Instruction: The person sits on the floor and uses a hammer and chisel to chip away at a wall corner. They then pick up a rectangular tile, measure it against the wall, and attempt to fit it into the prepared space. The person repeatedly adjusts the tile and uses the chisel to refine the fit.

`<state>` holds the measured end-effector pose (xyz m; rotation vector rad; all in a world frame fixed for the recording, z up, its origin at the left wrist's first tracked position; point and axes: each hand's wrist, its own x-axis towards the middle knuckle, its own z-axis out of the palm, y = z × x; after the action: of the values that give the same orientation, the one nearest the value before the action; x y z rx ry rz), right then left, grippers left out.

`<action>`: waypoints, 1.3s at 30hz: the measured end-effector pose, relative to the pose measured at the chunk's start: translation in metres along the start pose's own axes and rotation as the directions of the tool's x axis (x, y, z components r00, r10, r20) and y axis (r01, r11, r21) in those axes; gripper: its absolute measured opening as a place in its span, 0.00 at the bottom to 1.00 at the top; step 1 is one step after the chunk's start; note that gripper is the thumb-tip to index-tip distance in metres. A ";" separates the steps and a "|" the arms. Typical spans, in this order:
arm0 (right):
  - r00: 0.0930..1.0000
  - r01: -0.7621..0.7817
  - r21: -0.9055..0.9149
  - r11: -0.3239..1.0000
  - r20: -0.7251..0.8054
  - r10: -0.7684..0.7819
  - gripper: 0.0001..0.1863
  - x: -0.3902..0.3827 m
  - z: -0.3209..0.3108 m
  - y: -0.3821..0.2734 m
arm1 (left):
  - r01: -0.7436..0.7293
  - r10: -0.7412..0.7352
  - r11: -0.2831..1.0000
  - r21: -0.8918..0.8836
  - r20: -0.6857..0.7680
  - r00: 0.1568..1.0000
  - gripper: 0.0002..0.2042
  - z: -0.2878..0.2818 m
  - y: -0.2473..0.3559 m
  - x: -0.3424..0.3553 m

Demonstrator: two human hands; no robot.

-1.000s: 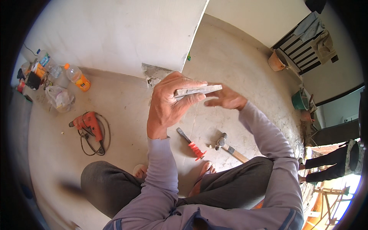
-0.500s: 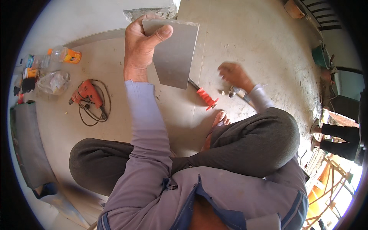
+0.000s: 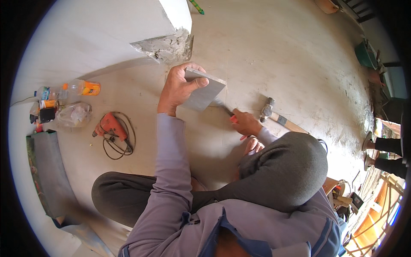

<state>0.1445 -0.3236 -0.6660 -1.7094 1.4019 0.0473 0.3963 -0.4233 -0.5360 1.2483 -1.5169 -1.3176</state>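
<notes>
My left hand (image 3: pixel 180 88) grips a flat grey tile piece (image 3: pixel 205 91) by its upper left edge, thumb across the face and fingers behind. It is held up off the floor, below a rough, broken wall corner (image 3: pixel 171 48). My right hand (image 3: pixel 247 123) is closed round the red handle of a chisel (image 3: pixel 226 110), whose dark shaft points up and left toward the tile. The chisel tip is close to the tile's lower right edge; whether they touch I cannot tell. Just right of that hand, a hammer (image 3: pixel 267 109) with a wooden handle lies on the floor.
An orange drill (image 3: pixel 112 127) with its coiled cord lies at left. Bottles (image 3: pixel 83 87) and a plastic bag (image 3: pixel 73 115) stand by the left wall. Tools (image 3: pixel 340 197) lie behind my right knee. Another person's legs (image 3: pixel 387 158) are at far right.
My right hand, empty before, has taken hold of the chisel and lifted its tip toward the tile. My left hand has lowered the tile and tilted it. The view has shifted.
</notes>
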 end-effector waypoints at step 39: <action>0.527 0.839 0.220 0.498 -0.554 -0.644 0.29 -0.077 -0.211 -0.117 | -0.305 0.027 0.723 0.620 0.416 0.909 0.41 -0.015 0.192 0.011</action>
<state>0.1082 -0.4051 -0.4286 -1.8126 0.6677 -1.1405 0.3717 -0.4396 -0.3454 1.2605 -2.4910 -0.9261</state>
